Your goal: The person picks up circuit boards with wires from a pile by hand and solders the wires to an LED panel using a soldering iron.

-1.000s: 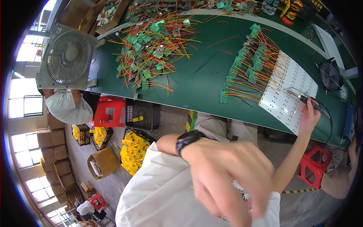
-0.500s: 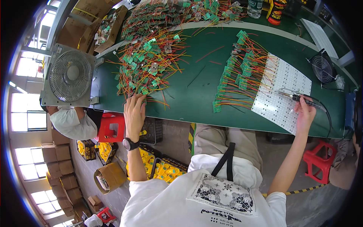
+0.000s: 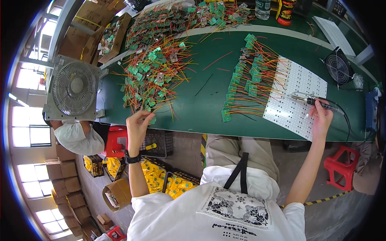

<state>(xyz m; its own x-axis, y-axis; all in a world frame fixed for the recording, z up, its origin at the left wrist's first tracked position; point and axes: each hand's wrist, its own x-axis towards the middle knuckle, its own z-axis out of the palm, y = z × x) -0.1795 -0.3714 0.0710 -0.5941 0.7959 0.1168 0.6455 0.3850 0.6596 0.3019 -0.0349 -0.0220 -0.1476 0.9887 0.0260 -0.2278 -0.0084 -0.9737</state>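
Observation:
At the near edge of the wire pile, my left hand [image 3: 138,123] is closed in a pinch on a small green circuit board [image 3: 152,120]. Beside it spreads a heap of wired circuit boards [image 3: 150,76], green with red, yellow and black leads. My right hand [image 3: 321,114] grips a soldering iron [image 3: 311,101] with a black cable. The iron's tip points left, over a white perforated board [image 3: 295,108]. Rows of green circuit boards [image 3: 229,98] lie along that board's left side, their red and yellow wires reaching onto it.
A grey box fan [image 3: 76,84] stands left of the green table [image 3: 193,108]. A small black fan [image 3: 337,68], a bottle [image 3: 262,9] and a red-black can [image 3: 284,13] sit toward the far right. Crates of yellow parts [image 3: 155,176] are below. Another person [image 3: 76,136] sits at left.
My left hand has drawn back from the heap toward me, now pinching a small circuit board. My right hand keeps the soldering iron over the white board. The view has shifted slightly.

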